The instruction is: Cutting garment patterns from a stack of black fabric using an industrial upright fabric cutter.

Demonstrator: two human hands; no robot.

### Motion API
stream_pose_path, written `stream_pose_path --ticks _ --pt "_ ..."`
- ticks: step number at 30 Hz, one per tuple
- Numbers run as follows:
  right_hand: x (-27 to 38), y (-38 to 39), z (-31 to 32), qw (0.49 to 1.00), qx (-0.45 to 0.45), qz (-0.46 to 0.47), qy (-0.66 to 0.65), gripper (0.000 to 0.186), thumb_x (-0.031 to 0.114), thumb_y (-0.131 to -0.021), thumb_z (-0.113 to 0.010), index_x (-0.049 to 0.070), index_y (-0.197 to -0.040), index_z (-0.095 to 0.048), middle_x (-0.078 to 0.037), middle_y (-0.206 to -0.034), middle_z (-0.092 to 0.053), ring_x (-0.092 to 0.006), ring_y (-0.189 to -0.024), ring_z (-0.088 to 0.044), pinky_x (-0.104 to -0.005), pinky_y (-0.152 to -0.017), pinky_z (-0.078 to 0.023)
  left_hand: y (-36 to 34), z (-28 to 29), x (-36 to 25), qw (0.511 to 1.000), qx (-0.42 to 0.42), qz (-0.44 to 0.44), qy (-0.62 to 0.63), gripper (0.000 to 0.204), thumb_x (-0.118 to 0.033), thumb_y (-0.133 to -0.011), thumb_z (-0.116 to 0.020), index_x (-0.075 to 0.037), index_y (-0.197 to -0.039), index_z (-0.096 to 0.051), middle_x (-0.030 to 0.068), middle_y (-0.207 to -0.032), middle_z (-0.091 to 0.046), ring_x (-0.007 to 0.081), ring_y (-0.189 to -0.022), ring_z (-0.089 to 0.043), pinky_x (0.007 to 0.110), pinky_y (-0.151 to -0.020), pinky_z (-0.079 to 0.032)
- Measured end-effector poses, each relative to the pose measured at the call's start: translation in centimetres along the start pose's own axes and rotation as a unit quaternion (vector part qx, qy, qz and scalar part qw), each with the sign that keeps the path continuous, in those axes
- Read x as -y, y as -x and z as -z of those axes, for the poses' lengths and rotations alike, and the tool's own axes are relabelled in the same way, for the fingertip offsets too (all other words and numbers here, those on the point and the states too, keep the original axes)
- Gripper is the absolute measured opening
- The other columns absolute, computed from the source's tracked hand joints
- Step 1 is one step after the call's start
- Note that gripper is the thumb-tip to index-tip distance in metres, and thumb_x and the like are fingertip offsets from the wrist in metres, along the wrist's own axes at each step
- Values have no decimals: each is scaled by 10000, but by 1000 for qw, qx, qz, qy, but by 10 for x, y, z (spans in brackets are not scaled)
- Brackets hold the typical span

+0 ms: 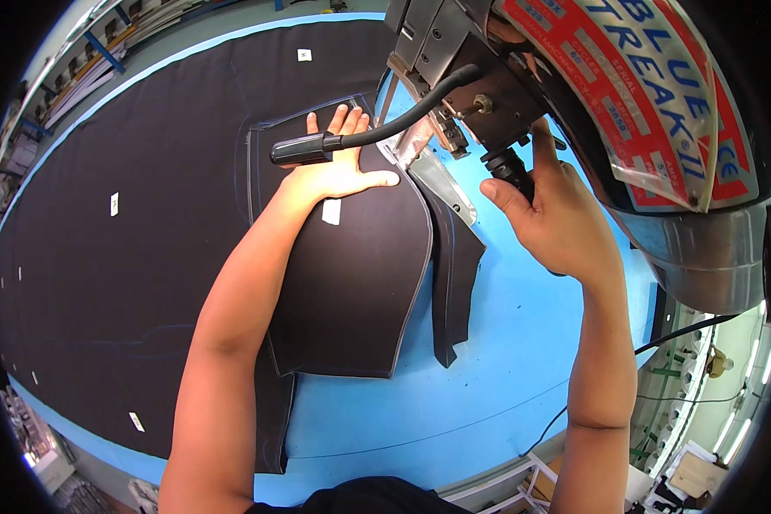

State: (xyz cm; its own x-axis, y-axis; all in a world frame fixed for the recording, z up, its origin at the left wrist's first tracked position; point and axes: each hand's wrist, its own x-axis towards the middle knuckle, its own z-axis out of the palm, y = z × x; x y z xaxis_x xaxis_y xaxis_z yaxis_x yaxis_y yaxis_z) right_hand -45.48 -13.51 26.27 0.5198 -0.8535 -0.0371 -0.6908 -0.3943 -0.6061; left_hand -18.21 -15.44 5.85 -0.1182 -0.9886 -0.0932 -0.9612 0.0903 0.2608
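My left hand [338, 174] lies flat with fingers spread on a cut black fabric panel [351, 300], its thumb pointing right. A white paper tag [331, 212] sits on the panel just below the palm. My right hand [565, 218] is wrapped round the black handle [509, 170] of an upright fabric cutting machine [501, 94] at the upper right. The machine's metal base plate [443, 190] rests on the table by the panel's upper right edge. A narrow black fabric strip [456, 291] lies separated along the panel's right side. The blade's edge cannot be made out.
A gooseneck lamp [301, 151] reaches from the machine over my left hand. Black fabric [163, 257] with chalk lines and small tags spreads over the left of the blue table [385, 437]. A black cable [690, 329] hangs at the right. Shelving [94, 51] stands beyond the far left edge.
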Motion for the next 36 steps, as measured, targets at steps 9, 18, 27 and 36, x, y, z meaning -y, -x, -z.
stream_pose_path --ticks 9,18,27,36 --pt "6 -5 3 999 20 -27 42 857 310 -987 -699 -108 -1560 -218 -135 -715 -624 -222 -575 -568 -361 -605 -483 3 6 -3 1000 -3 0 5 1351 -951 -738 -532 2 -1641 -213 188 -1729 -163 298 -1618 -90 629 -1274 37" --pt "4 -8 2 999 26 -28 38 842 326 -984 -701 -77 -1557 -233 -161 -768 -656 -261 -632 -632 -376 -657 -516 4 4 -4 1000 -22 -2 6 1346 -942 -734 -559 1 -1638 -233 197 -1724 -181 303 -1619 -88 605 -1282 5" --pt "6 -11 -1 999 8 -15 51 862 363 -980 -703 -143 -1524 -265 -182 -796 -674 -289 -684 -675 -392 -691 -536 3 3 1 998 -30 -1 47 1340 -940 -740 -563 -1 -1639 -238 205 -1720 -195 301 -1620 -93 571 -1287 -67" --pt "9 -17 -1 998 4 -13 62 851 351 -980 -698 -156 -1512 -271 -179 -772 -669 -289 -659 -660 -394 -668 -530 1 -5 10 998 -43 13 44 1361 -952 -733 -552 8 -1640 -222 187 -1728 -181 292 -1623 -72 596 -1281 -45"
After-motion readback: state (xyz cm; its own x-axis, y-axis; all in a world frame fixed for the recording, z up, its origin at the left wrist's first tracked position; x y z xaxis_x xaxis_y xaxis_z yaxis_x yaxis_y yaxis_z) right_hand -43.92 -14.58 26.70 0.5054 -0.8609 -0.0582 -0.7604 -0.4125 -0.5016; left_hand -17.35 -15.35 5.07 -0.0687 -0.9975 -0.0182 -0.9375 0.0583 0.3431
